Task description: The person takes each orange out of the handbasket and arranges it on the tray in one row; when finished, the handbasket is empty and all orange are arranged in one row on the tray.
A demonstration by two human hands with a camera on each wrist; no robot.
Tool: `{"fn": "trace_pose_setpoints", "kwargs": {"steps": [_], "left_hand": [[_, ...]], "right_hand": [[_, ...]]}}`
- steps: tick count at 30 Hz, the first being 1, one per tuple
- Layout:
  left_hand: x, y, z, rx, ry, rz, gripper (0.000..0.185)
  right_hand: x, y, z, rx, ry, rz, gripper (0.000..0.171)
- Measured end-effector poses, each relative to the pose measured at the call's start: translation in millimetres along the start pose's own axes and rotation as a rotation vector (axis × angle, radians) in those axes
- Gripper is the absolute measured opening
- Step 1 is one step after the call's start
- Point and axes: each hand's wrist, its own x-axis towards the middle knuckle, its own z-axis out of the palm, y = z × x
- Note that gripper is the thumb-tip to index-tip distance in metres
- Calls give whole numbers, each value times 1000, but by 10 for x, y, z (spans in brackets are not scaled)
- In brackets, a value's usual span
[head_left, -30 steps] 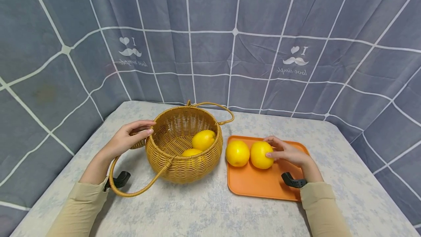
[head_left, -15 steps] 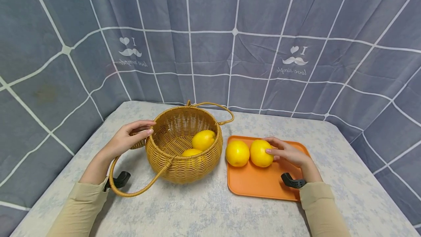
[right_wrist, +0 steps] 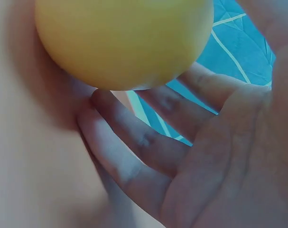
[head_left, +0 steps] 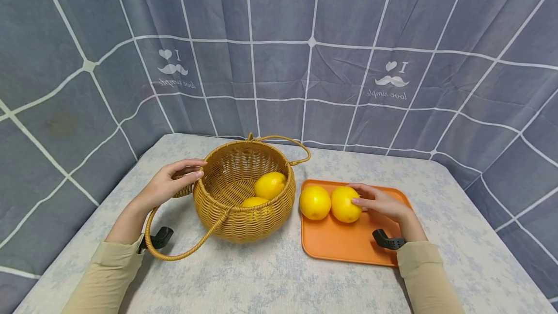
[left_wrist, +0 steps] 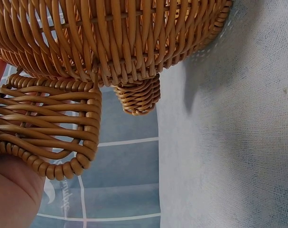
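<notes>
A pale, blue-patterned cloth covers the tabletop (head_left: 244, 285), and a grey-blue curtain (head_left: 279, 71) with white grid lines hangs along its far edge. Toward the left edge, a beige sleeve (head_left: 102, 270) and a black wrist device (head_left: 160, 237) lead to the left hand (head_left: 167, 183), one of two bare hands; it grips the near-left rim of a wicker basket (head_left: 244, 227), thumb and fingers at the edge, while the left wrist view shows a woven flap (left_wrist: 44, 123) against its palm. One handle (head_left: 183, 257) loops out toward the tabletop's near edge, and a second handle (head_left: 285, 138) arches out on the far right side of the basket. Inside, on the right, sit a lemon (head_left: 269, 185) and, nearer the front, a yellow fruit (head_left: 254, 201) partly hidden by the rim. Just right of the basket lies an orange tray (head_left: 335, 246). At its far-left corner is a round yellow fruit (head_left: 315, 202), and close beside it, along the tray's far edge, a second round fruit (head_left: 346, 204). The right hand (head_left: 379, 201) grasps this second one from the right, thumb in front and fingers curving behind and below; whether the tray bears its weight cannot be told. A second beige sleeve (head_left: 427, 270) runs toward the tabletop's near-right corner.
</notes>
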Motion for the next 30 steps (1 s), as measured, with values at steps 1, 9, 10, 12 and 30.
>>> {"fn": "trace_pose_setpoints", "kwargs": {"steps": [1, 9, 10, 12, 30], "left_hand": [[0, 2, 0, -1, -1, 0, 39], [-3, 10, 2, 3, 2, 2, 39], [-3, 11, 3, 4, 3, 3, 39], [-3, 8, 2, 8, 5, 5, 39], [2, -7, 0, 19, 5, -4, 40]], "right_hand": [[0, -4, 2, -10, 3, 3, 60], [0, -12, -2, -79, 4, -23, 66], [-2, -15, -4, -85, 0, -32, 68], [-4, -19, -9, -77, -16, -52, 70], [-41, 4, -58, -63, -98, -125, 72]]}}
